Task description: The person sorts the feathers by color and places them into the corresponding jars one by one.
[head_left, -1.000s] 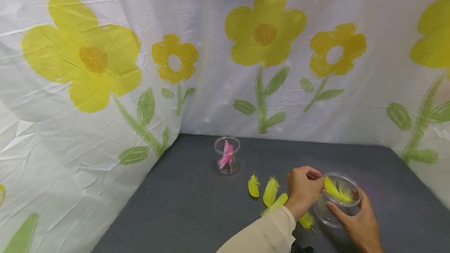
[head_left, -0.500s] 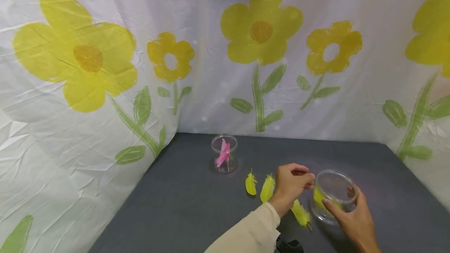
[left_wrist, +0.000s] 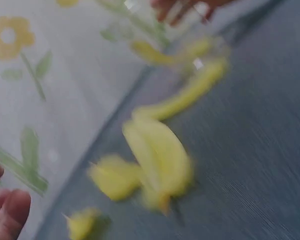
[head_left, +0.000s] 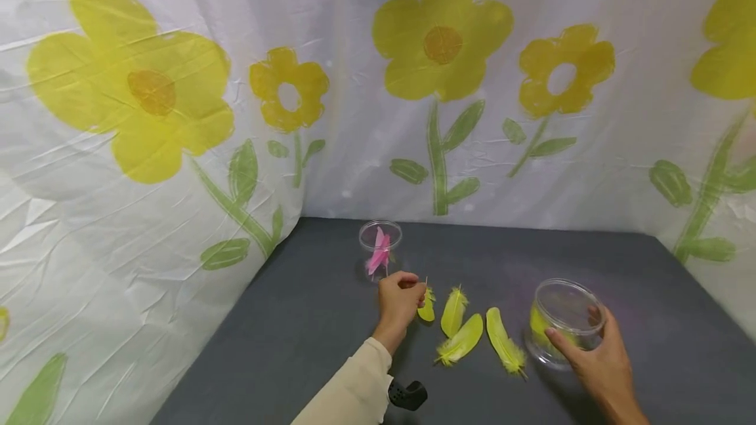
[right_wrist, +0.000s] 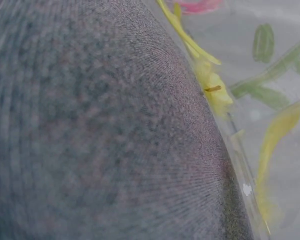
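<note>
My left hand (head_left: 407,292) hovers with curled fingers just left of a small yellow feather (head_left: 426,309) on the grey table (head_left: 295,346); I see nothing between its fingers (left_wrist: 5,217). Three more yellow feathers (head_left: 453,310) (head_left: 462,343) (head_left: 504,346) lie to its right, blurred in the left wrist view (left_wrist: 160,155). My right hand (head_left: 573,330) grips a clear round jar (head_left: 561,294) standing on the table, with yellow feathers inside (head_left: 539,326) (right_wrist: 275,145).
A small clear jar (head_left: 380,248) with a pink feather (head_left: 378,260) stands behind the left hand. White cloth walls (head_left: 177,149) printed with yellow flowers close in the table at the back and both sides. A black device (head_left: 407,395) sits by my left sleeve.
My left hand has let a yellow feather into the jar, then drawn back left across the table to the small feather. The right hand has stayed on the jar.
</note>
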{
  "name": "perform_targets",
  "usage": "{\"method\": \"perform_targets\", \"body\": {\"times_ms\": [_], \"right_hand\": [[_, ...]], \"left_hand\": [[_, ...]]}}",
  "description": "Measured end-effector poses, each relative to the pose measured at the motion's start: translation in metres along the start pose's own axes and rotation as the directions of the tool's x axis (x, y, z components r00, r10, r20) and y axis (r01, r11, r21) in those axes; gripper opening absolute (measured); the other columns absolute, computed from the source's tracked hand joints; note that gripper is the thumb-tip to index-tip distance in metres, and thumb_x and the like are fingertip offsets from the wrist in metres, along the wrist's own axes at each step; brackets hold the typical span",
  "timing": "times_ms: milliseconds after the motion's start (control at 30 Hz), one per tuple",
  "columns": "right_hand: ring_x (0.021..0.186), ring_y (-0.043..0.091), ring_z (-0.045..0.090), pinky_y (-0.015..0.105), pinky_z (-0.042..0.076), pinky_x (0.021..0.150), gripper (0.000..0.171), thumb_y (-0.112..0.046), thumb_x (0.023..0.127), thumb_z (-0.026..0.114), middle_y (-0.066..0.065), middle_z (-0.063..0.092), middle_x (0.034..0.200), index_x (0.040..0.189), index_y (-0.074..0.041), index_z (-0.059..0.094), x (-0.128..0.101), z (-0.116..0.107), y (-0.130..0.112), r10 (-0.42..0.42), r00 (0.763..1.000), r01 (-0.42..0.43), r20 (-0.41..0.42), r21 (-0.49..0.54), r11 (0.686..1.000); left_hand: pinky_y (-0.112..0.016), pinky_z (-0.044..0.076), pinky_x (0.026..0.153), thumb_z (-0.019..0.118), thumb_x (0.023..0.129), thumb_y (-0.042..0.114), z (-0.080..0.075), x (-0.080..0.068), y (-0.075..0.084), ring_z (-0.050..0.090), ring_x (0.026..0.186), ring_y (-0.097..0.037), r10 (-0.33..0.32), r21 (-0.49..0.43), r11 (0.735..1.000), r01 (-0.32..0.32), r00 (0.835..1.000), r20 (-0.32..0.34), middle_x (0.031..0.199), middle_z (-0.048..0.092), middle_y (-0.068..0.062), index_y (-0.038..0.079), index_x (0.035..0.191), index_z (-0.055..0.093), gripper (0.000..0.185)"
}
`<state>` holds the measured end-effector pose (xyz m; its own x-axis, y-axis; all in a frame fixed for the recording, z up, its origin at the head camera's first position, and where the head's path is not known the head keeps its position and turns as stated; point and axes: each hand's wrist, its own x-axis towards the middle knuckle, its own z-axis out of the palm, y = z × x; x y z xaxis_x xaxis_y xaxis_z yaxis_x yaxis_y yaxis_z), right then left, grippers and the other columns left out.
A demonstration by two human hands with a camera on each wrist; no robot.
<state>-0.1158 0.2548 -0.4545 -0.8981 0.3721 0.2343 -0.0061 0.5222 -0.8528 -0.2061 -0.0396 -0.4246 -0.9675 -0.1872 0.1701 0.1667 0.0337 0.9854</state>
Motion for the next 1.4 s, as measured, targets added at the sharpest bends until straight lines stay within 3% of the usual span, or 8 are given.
{"method": "perform_targets", "body": {"times_ms": [167, 333, 433, 533, 767, 1033, 1233, 1400], "right_hand": [[0.13, 0.054, 0.026, 0.069, 0.025, 0.093, 0.104, -0.04, 0.08, 0.078, 0.029, 0.028, 0.148, 0.152, -0.003, 0.013, -0.001, -0.001, -0.001, 0.032, 0.999, -0.032, 0.013, -0.011, 0.999], [0.13, 0.054, 0.026, 0.069, 0.025, 0.092, 0.105, -0.042, 0.08, 0.078, 0.029, 0.028, 0.148, 0.153, -0.004, 0.012, 0.0, 0.0, -0.001, 0.05, 0.999, -0.049, 0.017, -0.026, 0.998], [0.129, 0.054, 0.027, 0.068, 0.025, 0.092, 0.105, -0.042, 0.081, 0.077, 0.029, 0.028, 0.148, 0.153, -0.004, 0.012, 0.0, 0.0, -0.002, 0.047, 0.999, -0.046, 0.013, -0.033, 0.998], [0.129, 0.053, 0.028, 0.068, 0.025, 0.092, 0.103, -0.041, 0.08, 0.078, 0.028, 0.029, 0.148, 0.153, -0.004, 0.014, 0.001, 0.0, -0.002, 0.034, 0.999, -0.034, 0.003, -0.031, 0.999], [0.129, 0.053, 0.028, 0.067, 0.025, 0.093, 0.103, -0.039, 0.08, 0.078, 0.029, 0.029, 0.148, 0.152, -0.002, 0.015, 0.0, 0.002, -0.001, 0.015, 1.0, -0.015, 0.003, -0.022, 1.0], [0.129, 0.054, 0.028, 0.069, 0.024, 0.093, 0.104, -0.04, 0.08, 0.079, 0.029, 0.028, 0.148, 0.152, -0.003, 0.014, 0.001, 0.003, -0.001, 0.027, 1.0, -0.027, 0.001, -0.02, 0.999], [0.13, 0.052, 0.026, 0.068, 0.023, 0.095, 0.103, -0.038, 0.08, 0.079, 0.028, 0.028, 0.149, 0.152, -0.003, 0.015, 0.001, 0.002, -0.001, 0.022, 1.0, -0.022, -0.012, -0.005, 1.0], [0.131, 0.053, 0.025, 0.068, 0.022, 0.096, 0.103, -0.038, 0.081, 0.078, 0.029, 0.027, 0.149, 0.152, -0.001, 0.013, 0.001, 0.001, 0.0, 0.025, 1.0, -0.025, -0.001, -0.019, 1.0]], "left_hand": [[-0.028, 0.049, 0.042, 0.075, 0.076, 0.004, -0.006, -0.009, -0.025, 0.057, 0.043, -0.015, -0.046, 0.255, 0.965, 0.063, 0.996, -0.072, 0.064, 0.058, -0.002, 0.003, 0.084, 0.067, 0.011], [-0.028, 0.044, 0.033, 0.079, 0.076, 0.013, -0.004, -0.019, -0.035, 0.05, 0.031, -0.013, -0.149, 0.385, 0.91, 0.156, 0.988, -0.047, 0.048, 0.053, -0.003, 0.009, 0.077, 0.054, 0.026], [-0.028, 0.045, 0.033, 0.081, 0.076, 0.016, -0.001, -0.019, -0.037, 0.05, 0.031, -0.014, -0.192, 0.392, 0.901, 0.186, 0.981, -0.025, 0.049, 0.053, -0.004, 0.011, 0.078, 0.05, 0.032], [-0.028, 0.046, 0.034, 0.081, 0.076, 0.013, 0.004, -0.018, -0.037, 0.051, 0.032, -0.014, -0.204, 0.369, 0.908, 0.196, 0.979, -0.016, 0.051, 0.054, -0.006, 0.009, 0.081, 0.05, 0.032], [-0.028, 0.048, 0.038, 0.074, 0.072, -0.007, 0.008, -0.012, -0.041, 0.056, 0.038, -0.016, -0.211, 0.309, 0.927, 0.214, 0.977, -0.044, 0.06, 0.054, -0.01, 0.003, 0.082, 0.054, 0.025], [-0.028, 0.05, 0.042, 0.069, 0.072, -0.011, 0.001, -0.006, -0.044, 0.059, 0.044, -0.014, -0.115, 0.276, 0.95, 0.143, 0.986, -0.117, 0.064, 0.056, -0.005, 0.004, 0.077, 0.059, 0.019], [-0.027, 0.05, 0.044, 0.068, 0.075, -0.006, -0.01, -0.003, -0.033, 0.057, 0.046, -0.013, 0.037, 0.25, 0.968, -0.008, 0.993, -0.113, 0.062, 0.059, -0.001, 0.0, 0.077, 0.069, 0.007], [-0.027, 0.052, 0.047, 0.069, 0.081, -0.002, -0.017, -0.002, -0.018, 0.061, 0.049, -0.018, 0.144, 0.178, 0.976, -0.129, 0.987, -0.072, 0.063, 0.061, 0.0, -0.001, 0.081, 0.072, 0.003]]}}
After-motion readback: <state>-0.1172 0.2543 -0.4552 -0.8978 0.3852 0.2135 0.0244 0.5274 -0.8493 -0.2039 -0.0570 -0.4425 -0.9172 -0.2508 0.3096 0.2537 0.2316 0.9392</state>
